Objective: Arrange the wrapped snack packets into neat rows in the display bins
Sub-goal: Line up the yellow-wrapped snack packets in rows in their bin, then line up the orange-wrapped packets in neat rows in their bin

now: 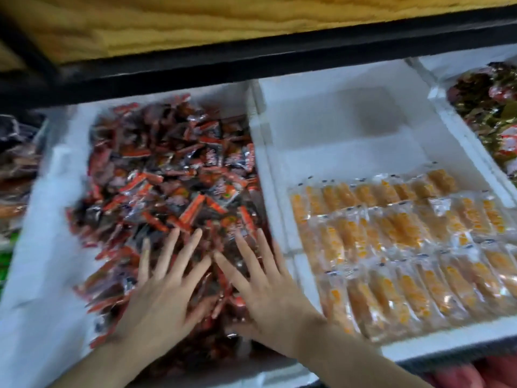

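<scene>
While the red packets lie heaped in the left bin, no rows are formed there yet: they are piled at all angles across most of its floor. Both hands are laid flat on the near part of the heap, the left hand and the right hand side by side. Their fingers are straight and spread, nothing is gripped, and the inner fingertips nearly meet.

The step in hand is judged to be a levelling or gathering of the heap. It would be done best with light, even pressure, so that wrappers are not crushed. A small batch should be drawn toward the near wall, turned one way and squared before the next is taken. Since the film looks slippery, short strokes are advised.

Orange packets are set in three rows in the near half of the middle bin. Two hands and three white bins are counted, the far bin at the right holding mixed dark packets. The red packets are too many and too blurred to be counted.
</scene>
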Action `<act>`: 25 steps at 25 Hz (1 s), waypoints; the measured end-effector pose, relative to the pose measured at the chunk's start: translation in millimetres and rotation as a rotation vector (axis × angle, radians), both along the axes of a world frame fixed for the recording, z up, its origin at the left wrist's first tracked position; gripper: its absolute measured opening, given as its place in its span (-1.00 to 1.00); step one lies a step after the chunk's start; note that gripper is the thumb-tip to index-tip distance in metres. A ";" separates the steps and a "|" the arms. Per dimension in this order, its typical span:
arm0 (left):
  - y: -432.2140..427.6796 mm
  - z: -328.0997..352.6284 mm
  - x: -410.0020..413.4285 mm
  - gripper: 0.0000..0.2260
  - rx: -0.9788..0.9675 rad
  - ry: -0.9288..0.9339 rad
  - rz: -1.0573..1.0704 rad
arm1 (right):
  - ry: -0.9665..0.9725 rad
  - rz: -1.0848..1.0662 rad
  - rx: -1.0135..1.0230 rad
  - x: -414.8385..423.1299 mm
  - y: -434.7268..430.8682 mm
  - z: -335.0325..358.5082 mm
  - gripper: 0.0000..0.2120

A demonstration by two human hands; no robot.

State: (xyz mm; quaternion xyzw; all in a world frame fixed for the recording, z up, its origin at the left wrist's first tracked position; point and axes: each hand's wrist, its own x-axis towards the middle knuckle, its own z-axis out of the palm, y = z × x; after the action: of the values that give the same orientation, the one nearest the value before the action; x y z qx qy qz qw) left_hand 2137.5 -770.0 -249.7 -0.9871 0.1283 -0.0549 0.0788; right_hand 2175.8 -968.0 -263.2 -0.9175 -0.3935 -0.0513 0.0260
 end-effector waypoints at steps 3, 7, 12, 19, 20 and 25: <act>37.3 -21.9 -11.4 -0.26 0.051 0.119 0.041 | 0.029 0.020 -0.270 11.6 32.8 -15.0 0.15; 60.7 -39.1 13.6 -0.19 0.059 0.075 0.005 | -0.032 0.091 -0.352 44.9 63.9 -17.4 0.05; 84.9 -52.3 63.1 -0.20 0.060 -0.014 0.045 | -0.035 0.020 -0.331 101.2 81.3 -11.2 -0.01; 116.8 -45.2 104.0 -0.23 0.045 0.010 0.086 | -0.029 -0.039 -0.260 151.6 99.8 -8.3 -0.08; 117.9 -45.6 104.8 -0.24 0.031 0.004 0.078 | -0.016 -0.039 -0.259 152.4 100.0 -7.6 -0.09; 111.8 -27.5 95.7 -0.25 0.018 0.192 0.098 | 0.134 -0.027 -0.207 142.1 92.3 10.0 -0.11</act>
State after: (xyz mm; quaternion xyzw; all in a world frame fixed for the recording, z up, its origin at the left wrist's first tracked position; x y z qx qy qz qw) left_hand 2233.2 -658.2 -277.2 -0.9922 0.0870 0.0449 0.0775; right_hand 2317.9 -875.7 -253.2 -0.9219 -0.3816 0.0509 -0.0433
